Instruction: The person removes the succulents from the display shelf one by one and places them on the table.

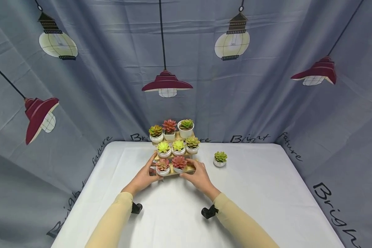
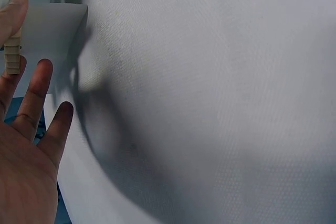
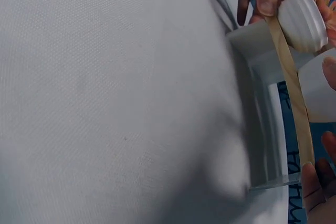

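Note:
A three-tier display stand (image 1: pixel 173 173) with pale wooden shelves carries several small potted succulents. My left hand (image 1: pixel 144 177) grips the left end of its lowest shelf (image 3: pixel 286 66), thumb on the front edge. A pink-green potted succulent (image 1: pixel 163 164) sits beside that hand. At the middle of the same shelf is a red potted succulent (image 1: pixel 179 162) in a white pot. My right hand (image 1: pixel 201 176) holds this pot, with the thumb at its front; a lower finger touches the shelf's right end in the right wrist view. The pot's far side is hidden.
On the white table (image 1: pixel 251 193), right of the stand, stands a loose green potted succulent (image 1: pixel 220 158). Three yellow-green succulents (image 1: pixel 178 145) fill the middle tier; three more pots line the top. A grey-blue curtain (image 1: pixel 266 103) hangs close behind the stand.

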The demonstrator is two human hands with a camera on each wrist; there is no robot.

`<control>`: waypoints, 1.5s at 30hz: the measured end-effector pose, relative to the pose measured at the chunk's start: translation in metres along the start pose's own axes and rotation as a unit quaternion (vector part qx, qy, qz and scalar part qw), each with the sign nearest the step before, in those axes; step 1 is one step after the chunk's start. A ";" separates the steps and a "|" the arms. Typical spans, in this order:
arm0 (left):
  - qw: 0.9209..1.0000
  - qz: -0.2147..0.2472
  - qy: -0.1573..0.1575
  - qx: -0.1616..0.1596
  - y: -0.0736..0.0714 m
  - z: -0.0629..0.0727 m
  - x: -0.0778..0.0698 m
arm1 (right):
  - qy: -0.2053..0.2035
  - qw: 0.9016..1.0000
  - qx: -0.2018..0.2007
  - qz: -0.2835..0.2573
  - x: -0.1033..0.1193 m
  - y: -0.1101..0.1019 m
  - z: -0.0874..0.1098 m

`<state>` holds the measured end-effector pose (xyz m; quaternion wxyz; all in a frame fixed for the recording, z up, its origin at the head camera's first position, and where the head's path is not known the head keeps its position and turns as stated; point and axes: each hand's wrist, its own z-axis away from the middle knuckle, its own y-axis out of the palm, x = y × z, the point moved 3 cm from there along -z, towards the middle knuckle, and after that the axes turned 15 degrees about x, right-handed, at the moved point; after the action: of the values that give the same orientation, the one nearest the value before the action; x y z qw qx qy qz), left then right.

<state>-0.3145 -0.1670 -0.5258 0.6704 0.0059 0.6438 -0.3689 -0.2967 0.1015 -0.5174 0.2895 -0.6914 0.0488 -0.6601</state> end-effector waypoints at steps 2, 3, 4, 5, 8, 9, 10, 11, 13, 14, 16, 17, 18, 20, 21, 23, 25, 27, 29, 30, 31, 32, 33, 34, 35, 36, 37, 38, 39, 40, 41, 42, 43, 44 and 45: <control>1.000 -0.001 0.003 -0.001 -0.002 -0.001 -0.001 | -0.002 1.000 -0.001 0.001 0.002 -0.002 -0.002; 1.000 -0.002 0.006 -0.002 -0.003 -0.002 -0.002 | -0.002 1.000 0.000 0.001 0.003 -0.003 -0.003; 1.000 -0.002 0.009 -0.002 -0.004 -0.003 -0.002 | -0.005 1.000 0.000 0.002 0.004 -0.004 -0.004; 1.000 0.000 0.010 -0.001 -0.004 -0.003 -0.003 | -0.007 1.000 -0.001 0.000 0.005 -0.005 -0.004; 1.000 -0.003 0.008 0.003 -0.004 -0.002 -0.005 | -0.010 1.000 -0.002 0.004 0.004 -0.006 -0.005; 1.000 -0.004 0.007 0.005 -0.004 -0.002 -0.004 | -0.010 1.000 -0.004 0.007 0.004 -0.006 -0.004; 1.000 -0.004 0.004 0.007 -0.003 -0.002 -0.003 | -0.011 1.000 -0.006 0.009 0.003 -0.006 -0.004; 1.000 -0.007 0.004 0.008 -0.003 -0.001 -0.003 | -0.012 1.000 -0.010 0.012 0.002 -0.005 -0.004; 1.000 -0.009 0.005 0.006 -0.002 0.001 -0.001 | -0.015 1.000 -0.011 0.017 0.001 -0.004 -0.002; 1.000 -0.010 0.005 0.005 -0.001 0.002 0.000 | -0.016 1.000 -0.011 0.019 0.000 -0.002 -0.002; 1.000 -0.008 0.006 0.006 0.000 0.003 0.002 | -0.015 1.000 -0.010 0.022 -0.001 0.000 -0.001; 1.000 -0.007 0.007 0.008 0.000 0.003 0.003 | -0.014 1.000 -0.011 0.023 -0.001 0.001 0.000; 1.000 -0.005 0.006 0.009 0.000 0.004 0.004 | -0.013 1.000 -0.012 0.024 -0.001 0.002 0.000; 1.000 -0.003 0.007 0.011 0.000 0.004 0.005 | -0.014 0.999 -0.015 0.025 -0.001 0.003 0.000; 1.000 -0.002 0.007 0.010 0.000 0.003 0.006 | -0.016 0.999 -0.018 0.023 0.000 0.004 -0.001; 1.000 0.000 0.009 0.009 0.000 0.003 0.006 | -0.020 0.999 -0.025 0.018 0.000 0.003 -0.001; 1.000 -0.002 0.011 0.008 -0.001 0.002 0.005 | -0.023 0.999 -0.029 0.012 0.002 0.003 -0.002; 1.000 -0.002 0.013 0.006 -0.002 0.000 0.003 | -0.024 0.999 -0.029 0.007 0.002 0.002 -0.003; 1.000 -0.001 0.011 0.006 -0.001 0.001 0.003 | -0.017 0.999 -0.027 0.010 0.001 0.003 -0.003; 1.000 0.000 0.011 0.006 -0.001 0.001 0.003 | -0.014 0.999 -0.026 0.013 0.001 0.003 -0.004; 1.000 0.002 0.012 0.007 -0.001 0.001 0.002 | -0.012 0.999 -0.027 0.016 0.001 0.003 -0.004; 1.000 0.004 0.013 0.008 -0.002 0.000 0.002 | -0.011 0.999 -0.027 0.019 0.001 0.003 -0.005; 1.000 0.005 0.013 0.008 -0.002 0.000 0.001 | -0.009 0.999 -0.028 0.024 0.001 0.003 -0.005; 1.000 0.005 0.010 0.009 -0.001 0.001 0.000 | -0.007 0.999 -0.029 0.028 0.001 0.003 -0.005; 1.000 0.006 0.010 0.010 -0.001 0.001 0.000 | -0.008 0.999 -0.029 0.031 0.001 0.003 -0.006; 1.000 0.006 0.008 0.010 -0.001 0.002 0.000 | -0.008 0.999 -0.029 0.033 0.001 0.004 -0.006; 1.000 0.006 0.006 0.009 -0.001 0.002 0.000 | -0.006 0.999 -0.029 0.036 0.001 0.005 -0.006; 1.000 0.007 0.003 0.009 -0.001 0.002 0.000 | -0.006 0.999 -0.031 0.038 0.000 0.005 -0.006; 1.000 0.007 0.002 0.007 -0.001 0.003 0.001 | -0.006 0.999 -0.033 0.039 0.000 0.006 -0.006; 1.000 0.008 0.001 0.006 -0.001 0.003 0.001 | -0.006 0.999 -0.035 0.040 0.000 0.006 -0.006; 1.000 0.009 0.000 0.006 -0.001 0.003 0.002 | -0.007 0.998 -0.038 0.041 0.000 0.007 -0.007; 1.000 0.011 0.001 0.006 -0.001 0.003 0.002 | -0.006 0.998 -0.041 0.042 0.000 0.007 -0.007; 1.000 0.014 0.002 0.005 -0.001 0.003 0.002 | -0.005 0.998 -0.043 0.043 0.000 0.007 -0.007; 1.000 0.018 0.004 0.005 -0.001 0.003 0.003 | -0.006 0.998 -0.045 0.042 0.000 0.008 -0.007; 1.000 0.018 0.006 0.004 -0.001 0.002 0.003 | -0.005 0.998 -0.047 0.043 0.001 0.008 -0.008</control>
<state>-0.3131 -0.1703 -0.5275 0.6732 0.0229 0.6459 -0.3593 -0.3014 0.0919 -0.5208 0.2851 -0.7047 0.1078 -0.6407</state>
